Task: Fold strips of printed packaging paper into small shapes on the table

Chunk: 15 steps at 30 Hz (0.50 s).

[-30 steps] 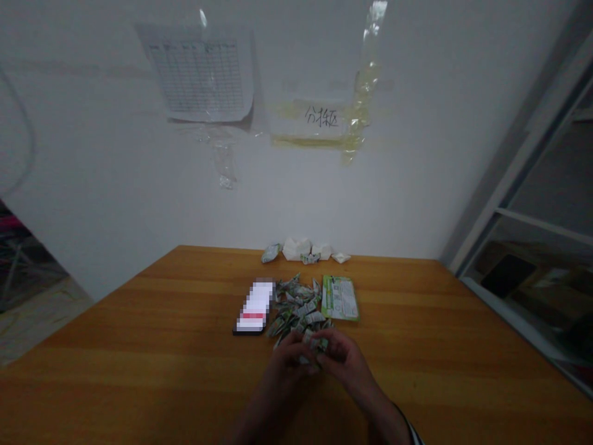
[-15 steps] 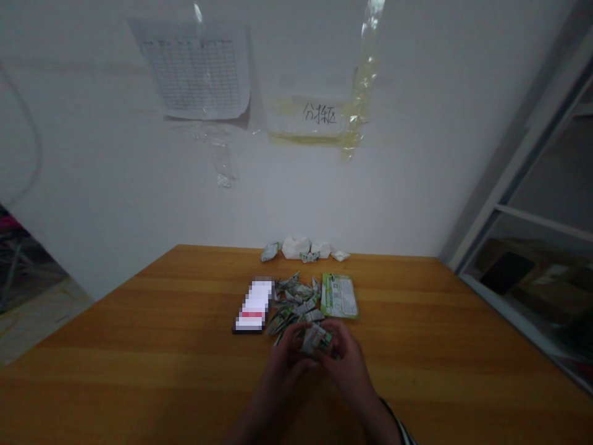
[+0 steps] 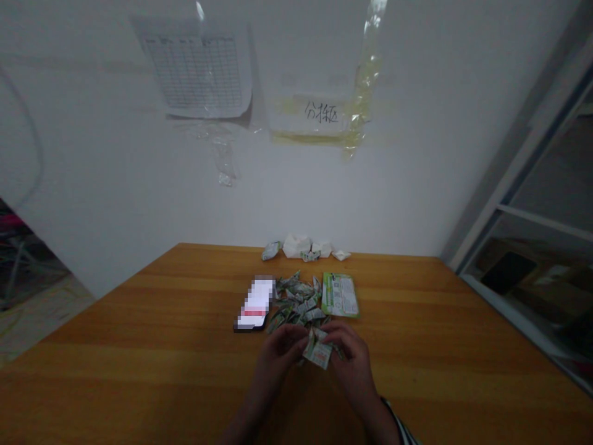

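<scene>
A small white-and-green printed sachet (image 3: 318,352) is held near the front of the table, its printed face turned up. My left hand (image 3: 280,353) pinches at its left edge, thumb and forefinger closed. On the other side my right hand (image 3: 351,356) grips the sachet's upper right, fingers curled over it. Just beyond my hands lies a loose heap of similar small sachets (image 3: 299,301), partly hidden by my fingers. To the right of the heap a larger flat green-and-white packet (image 3: 340,295) lies on the wood.
A phone (image 3: 254,304) with a lit, blurred screen lies left of the heap. Crumpled white tissues (image 3: 296,246) and several sachets sit along the wall at the back of the wooden table (image 3: 152,321). Metal-framed shelving (image 3: 542,219) stands at the right.
The sachet between my hands has been turned and tilted, so its printed face now shows lower and nearer to me. My left hand has shifted slightly left.
</scene>
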Tool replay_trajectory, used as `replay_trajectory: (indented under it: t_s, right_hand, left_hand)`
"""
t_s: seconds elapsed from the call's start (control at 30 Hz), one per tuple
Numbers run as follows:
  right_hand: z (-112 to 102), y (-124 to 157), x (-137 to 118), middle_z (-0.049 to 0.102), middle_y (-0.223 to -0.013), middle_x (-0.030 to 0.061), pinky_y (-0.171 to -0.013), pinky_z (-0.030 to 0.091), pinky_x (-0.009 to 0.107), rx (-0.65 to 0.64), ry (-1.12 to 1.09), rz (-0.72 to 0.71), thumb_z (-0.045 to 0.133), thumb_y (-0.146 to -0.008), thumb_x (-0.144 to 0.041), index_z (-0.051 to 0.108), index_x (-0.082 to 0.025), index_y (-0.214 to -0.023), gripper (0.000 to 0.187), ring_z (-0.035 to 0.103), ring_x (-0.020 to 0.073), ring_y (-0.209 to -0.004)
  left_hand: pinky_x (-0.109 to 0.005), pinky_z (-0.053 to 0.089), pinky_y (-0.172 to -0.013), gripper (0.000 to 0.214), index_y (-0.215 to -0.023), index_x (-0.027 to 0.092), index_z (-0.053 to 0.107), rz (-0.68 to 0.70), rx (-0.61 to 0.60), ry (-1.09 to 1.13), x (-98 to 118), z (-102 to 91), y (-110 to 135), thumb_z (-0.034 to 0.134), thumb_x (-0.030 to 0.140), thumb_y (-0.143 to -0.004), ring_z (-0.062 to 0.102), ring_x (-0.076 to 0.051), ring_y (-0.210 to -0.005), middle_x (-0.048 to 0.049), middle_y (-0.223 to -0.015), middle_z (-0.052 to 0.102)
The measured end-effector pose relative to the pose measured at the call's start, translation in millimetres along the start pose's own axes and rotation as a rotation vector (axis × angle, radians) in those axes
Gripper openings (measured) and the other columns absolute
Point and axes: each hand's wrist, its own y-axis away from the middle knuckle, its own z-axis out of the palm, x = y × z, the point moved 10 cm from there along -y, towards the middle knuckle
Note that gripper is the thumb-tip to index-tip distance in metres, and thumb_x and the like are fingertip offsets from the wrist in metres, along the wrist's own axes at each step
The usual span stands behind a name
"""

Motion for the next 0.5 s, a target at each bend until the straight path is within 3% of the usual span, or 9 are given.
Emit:
replay_trajectory:
  t_s: [0.13,0.27,0.37,0.5]
  right_hand:
    - [11.1,1.2,-5.6,0.068,-0.105,0.0086,-0.083,0.052,0.032,-0.103,0.008,-0.003,0.051,-0.081,-0.008,0.072,-0.022,-0.098,0.030,0.064,0.0219,-0.098]
    - [8.7,2.4,10.3,0.071,-0.102,0.0087,-0.070,0.056,0.029,-0.036,0.153,0.074,0.060,-0.078,-0.014,0.068,-0.020,-0.109,0.033,0.067,0.0205,-0.082]
    - [8.2,4.4,21.8,0.073,-0.102,0.0090,-0.069,0.058,0.030,-0.014,0.261,0.105,0.060,-0.076,-0.011,0.070,-0.020,-0.108,0.035,0.069,0.0214,-0.081]
    - [8.7,8.9,18.1,0.075,-0.100,0.0091,-0.077,0.059,0.033,-0.007,0.404,0.006,0.057,-0.082,-0.012,0.073,-0.021,-0.106,0.030,0.071,0.0230,-0.087]
  left_hand:
    - [-0.029,0.056,-0.067,0.038,-0.084,0.016,0.067,0.032,0.084,0.019,0.0,-8.3,-2.5,0.085,0.036,-0.057,0.070,-0.023,-0.080,-0.0054,-0.084,0.073]
    - [-0.033,0.059,-0.069,0.040,-0.092,0.017,0.066,0.058,0.085,-0.023,-1.9,-7.4,-2.5,0.082,0.034,-0.060,0.072,-0.023,-0.075,-0.0065,-0.090,0.074]
    - [-0.035,0.060,-0.074,0.036,-0.096,0.019,0.067,0.119,0.066,-0.076,1.5,-3.5,0.7,0.078,0.032,-0.065,0.073,-0.024,-0.081,-0.0073,-0.097,0.074]
    - [-0.038,0.058,-0.083,0.038,-0.099,0.019,0.069,0.120,0.041,-0.058,-3.0,1.7,1.5,0.079,0.033,-0.064,0.072,-0.027,-0.093,-0.0092,-0.101,0.075]
